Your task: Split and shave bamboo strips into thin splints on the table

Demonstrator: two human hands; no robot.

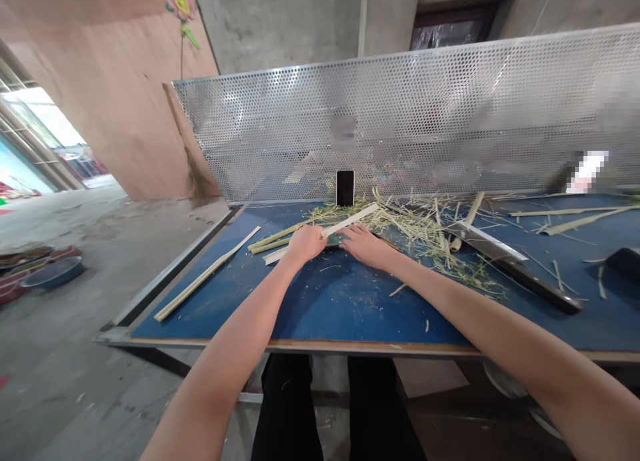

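Observation:
A pale, flat strip of split stalk [353, 219] slants up to the right over the blue tabletop. My left hand [307, 243] is closed around its lower end. Close beside it, my right hand [367, 247] is bent low over the table, its fingers curled around something mostly hidden. A green patch [334, 240] shows between the hands, and a thin brown piece [389, 243] sticks out past the right palm; I cannot tell whether they belong together. Several stalk pieces [273, 241] lie beside and under my left wrist.
A heap of shavings [415, 224] spreads behind and right of my hands. A large dark-handled knife [520, 269] lies at right, near long stalks [590, 219]. A phone [345, 188] stands against the perforated metal screen [400, 127]. One long strip [207, 274] lies at left.

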